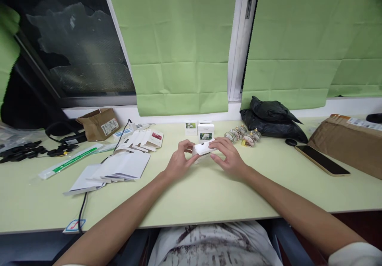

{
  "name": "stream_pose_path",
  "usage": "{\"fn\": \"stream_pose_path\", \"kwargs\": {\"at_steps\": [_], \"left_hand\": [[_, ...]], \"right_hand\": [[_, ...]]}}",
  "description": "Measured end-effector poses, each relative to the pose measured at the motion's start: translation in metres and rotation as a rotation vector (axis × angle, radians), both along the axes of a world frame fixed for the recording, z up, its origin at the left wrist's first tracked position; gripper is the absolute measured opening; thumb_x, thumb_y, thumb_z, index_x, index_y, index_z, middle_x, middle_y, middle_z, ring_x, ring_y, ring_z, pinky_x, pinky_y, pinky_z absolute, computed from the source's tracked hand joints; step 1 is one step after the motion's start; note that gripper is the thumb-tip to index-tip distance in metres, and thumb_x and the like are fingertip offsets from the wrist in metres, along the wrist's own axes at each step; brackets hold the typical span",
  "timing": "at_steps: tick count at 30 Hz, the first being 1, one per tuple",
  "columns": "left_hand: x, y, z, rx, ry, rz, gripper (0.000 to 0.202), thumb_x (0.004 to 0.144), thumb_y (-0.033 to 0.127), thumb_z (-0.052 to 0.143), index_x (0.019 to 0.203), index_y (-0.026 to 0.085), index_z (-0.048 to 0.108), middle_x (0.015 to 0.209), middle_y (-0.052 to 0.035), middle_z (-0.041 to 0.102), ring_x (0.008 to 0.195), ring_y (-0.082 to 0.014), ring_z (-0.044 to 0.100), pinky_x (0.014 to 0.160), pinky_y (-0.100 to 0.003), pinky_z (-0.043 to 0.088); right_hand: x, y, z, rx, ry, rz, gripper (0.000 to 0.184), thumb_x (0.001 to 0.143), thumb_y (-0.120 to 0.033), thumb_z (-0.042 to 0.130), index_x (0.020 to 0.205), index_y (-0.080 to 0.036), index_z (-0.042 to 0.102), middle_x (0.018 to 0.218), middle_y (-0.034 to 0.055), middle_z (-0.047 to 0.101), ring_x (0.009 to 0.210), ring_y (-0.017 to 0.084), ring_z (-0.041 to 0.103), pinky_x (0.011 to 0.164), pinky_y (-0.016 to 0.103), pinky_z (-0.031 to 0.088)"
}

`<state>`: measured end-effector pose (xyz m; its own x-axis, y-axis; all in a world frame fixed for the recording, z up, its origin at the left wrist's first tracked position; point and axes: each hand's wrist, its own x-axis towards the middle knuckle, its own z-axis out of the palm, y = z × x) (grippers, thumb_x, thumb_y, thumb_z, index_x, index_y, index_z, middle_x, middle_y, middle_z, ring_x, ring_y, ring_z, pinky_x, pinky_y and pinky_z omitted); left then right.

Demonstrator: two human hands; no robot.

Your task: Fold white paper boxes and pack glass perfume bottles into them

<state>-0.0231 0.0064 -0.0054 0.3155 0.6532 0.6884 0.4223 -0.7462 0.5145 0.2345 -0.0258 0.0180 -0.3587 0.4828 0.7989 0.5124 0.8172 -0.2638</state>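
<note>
A small white cardboard box point(204, 148) is held low over the table, in front of my body. My left hand point(178, 160) grips its left side, fingers behind and thumb in front. My right hand point(229, 156) is closed on its right end, with the fingers on the top edge. Just beyond the hands stand small white boxes with flower pictures, one on the left point(191, 129) and one on the right point(206, 132). A cluster of small round glass bottles with gold-coloured parts point(243, 134) lies to the right of them.
Flattened white cartons point(119, 167) and printed ones point(140, 140) lie fanned out on the left, with a black cable running beneath. An open brown box point(100, 125) stands behind. On the right are black plastic bags point(271, 119), a phone point(322, 160) and a large brown package point(347, 142).
</note>
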Motion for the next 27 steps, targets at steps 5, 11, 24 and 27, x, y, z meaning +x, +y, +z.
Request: {"fn": "stream_pose_path", "kwargs": {"at_steps": [5,11,24,27], "left_hand": [[0.0,0.004,0.002,-0.076,-0.037,-0.027,0.048,0.097,0.029,0.069,0.132,0.029,0.036,0.127,-0.0071,0.063,0.1,-0.0188,0.073,0.089,-0.041,0.063],[0.003,0.006,0.007,-0.105,-0.073,-0.072,0.045,0.102,0.029,0.061,0.138,0.03,0.033,0.125,-0.0083,0.066,0.114,-0.0201,0.069,0.101,-0.046,0.06],[0.005,0.003,0.01,-0.061,-0.068,-0.082,0.045,0.102,0.033,0.063,0.141,0.031,0.039,0.125,-0.0081,0.067,0.114,-0.0211,0.071,0.099,-0.046,0.063],[0.005,0.003,0.011,-0.052,-0.058,-0.059,0.041,0.103,0.033,0.062,0.14,0.03,0.044,0.129,-0.0082,0.065,0.116,-0.0212,0.07,0.1,-0.044,0.062]], "right_hand": [[-0.003,0.0,-0.002,0.022,-0.041,-0.015,0.027,0.101,-0.033,0.063,0.127,-0.029,0.062,0.126,0.0088,0.069,0.125,0.033,0.056,0.108,0.058,0.05],[-0.006,0.0,-0.002,0.046,-0.064,-0.026,0.031,0.101,-0.031,0.063,0.131,-0.029,0.06,0.127,0.008,0.07,0.137,0.034,0.051,0.113,0.06,0.048],[-0.006,-0.003,0.001,-0.079,-0.101,-0.051,0.041,0.101,-0.032,0.062,0.141,-0.034,0.05,0.137,0.006,0.066,0.149,0.035,0.04,0.115,0.061,0.046],[-0.006,-0.002,0.001,-0.106,-0.107,-0.051,0.041,0.103,-0.032,0.06,0.142,-0.033,0.049,0.139,0.0062,0.065,0.151,0.034,0.036,0.117,0.06,0.045]]}}
